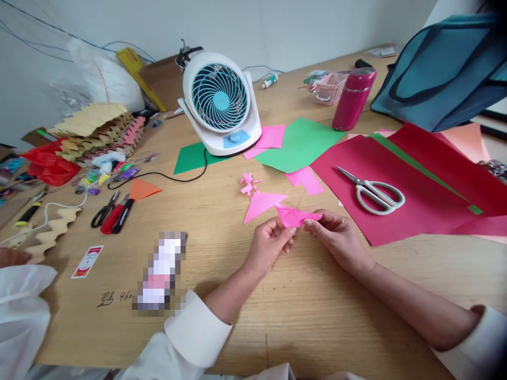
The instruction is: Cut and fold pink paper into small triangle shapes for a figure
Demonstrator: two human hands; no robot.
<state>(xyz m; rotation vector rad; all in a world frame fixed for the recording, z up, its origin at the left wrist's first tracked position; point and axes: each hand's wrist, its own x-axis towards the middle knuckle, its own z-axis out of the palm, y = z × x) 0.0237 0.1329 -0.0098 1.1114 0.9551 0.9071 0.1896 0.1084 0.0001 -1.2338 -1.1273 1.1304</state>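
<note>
Between my two hands, just above the table, is a small folded piece of pink paper [296,216]. My left hand [271,238] pinches its left lower edge between thumb and fingers. At its right corner my right hand [336,232] grips it the same way. Just behind lies a flat pink paper triangle [262,205], with crumpled pink paper cut-outs [249,184] beyond it. White-handled scissors [372,192] rest half open on dark red paper [346,211] to the right of my right hand.
A white fan [219,100] stands at the back, on green paper [188,158]. A magenta bottle [354,100] and teal bag [447,68] are at the right. Black scissors [105,210], cutters [119,215] and a blurred phone [162,272] lie left. Another person's hand [13,257] shows at the left edge.
</note>
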